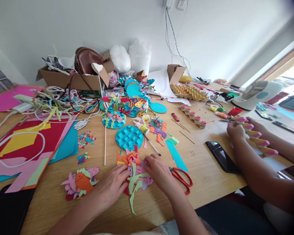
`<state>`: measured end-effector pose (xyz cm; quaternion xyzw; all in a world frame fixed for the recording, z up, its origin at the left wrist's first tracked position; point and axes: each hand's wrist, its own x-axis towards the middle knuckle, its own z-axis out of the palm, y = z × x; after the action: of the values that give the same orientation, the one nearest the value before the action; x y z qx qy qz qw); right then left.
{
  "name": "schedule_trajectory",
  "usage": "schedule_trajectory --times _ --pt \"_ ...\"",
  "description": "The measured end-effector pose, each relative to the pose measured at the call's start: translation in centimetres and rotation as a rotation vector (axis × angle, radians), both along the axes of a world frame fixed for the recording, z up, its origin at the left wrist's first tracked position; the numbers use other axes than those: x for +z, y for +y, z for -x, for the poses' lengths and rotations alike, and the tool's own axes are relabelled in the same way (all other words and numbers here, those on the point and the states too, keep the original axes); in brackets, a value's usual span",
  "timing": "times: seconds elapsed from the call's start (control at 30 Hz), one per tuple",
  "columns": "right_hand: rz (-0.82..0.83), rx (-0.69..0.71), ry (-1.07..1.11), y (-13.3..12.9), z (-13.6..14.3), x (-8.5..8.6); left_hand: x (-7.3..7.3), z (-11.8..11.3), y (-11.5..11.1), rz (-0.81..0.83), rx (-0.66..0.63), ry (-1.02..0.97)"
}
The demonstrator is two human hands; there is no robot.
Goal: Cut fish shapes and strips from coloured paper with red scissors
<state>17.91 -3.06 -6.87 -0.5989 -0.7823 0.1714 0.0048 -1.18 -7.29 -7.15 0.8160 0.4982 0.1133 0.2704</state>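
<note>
A heap of colored paper scraps (pixel 136 176) in green, pink, orange and red lies on the table between my two hands. My left hand (pixel 116 181) rests against its left side, fingers stretched and slightly apart. On the other side, my right hand (pixel 159 171) touches the scraps with bent, parted fingers. Red-handled scissors (pixel 182 179) lie just right of my right hand, their blades partly hidden. To the left is a pile of paper fish cutouts (pixel 81 183), an orange one on top. Beyond the heap sits a blue woven paper disc (pixel 129 137).
At the right, a co-worker's hands (pixel 237 130) hold a pink-and-yellow egg-carton strip (pixel 256 134) above a black phone (pixel 221 156). Colored paper sheets (pixel 51 140) cover the left side. Fish-decorated blue crafts (pixel 127 106), glue bottles (pixel 140 126) and a pen (pixel 152 145) stand or lie ahead.
</note>
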Motion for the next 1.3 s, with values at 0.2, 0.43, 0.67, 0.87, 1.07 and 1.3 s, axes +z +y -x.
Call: schedule_trajectory --times 0.2,0.43,0.67,0.87,1.07,1.3 --pt "0.011 -0.008 -0.032 0.4 0.6 -0.1 -0.1 0.0 -0.2 0.021 -0.016 -0.022" --pt "-0.010 -0.014 0.023 0.1 0.6 0.4 -0.1 0.2 -0.2 -0.028 0.014 -0.045" --pt "-0.079 -0.046 0.178 -0.9 -0.2 3.0 0.7 0.5 0.5 -0.111 0.144 -0.229" --pt "-0.272 -0.110 0.413 -0.9 -1.5 4.0 1.5 0.2 1.4 -0.090 0.246 -0.442" --pt "-0.205 -0.237 0.733 -0.5 -2.6 3.9 2.0 -0.8 2.0 0.136 0.360 -0.706" --pt "0.179 -0.202 1.170 -0.1 -1.0 3.4 4.1 -2.2 2.4 0.247 0.226 -0.765"
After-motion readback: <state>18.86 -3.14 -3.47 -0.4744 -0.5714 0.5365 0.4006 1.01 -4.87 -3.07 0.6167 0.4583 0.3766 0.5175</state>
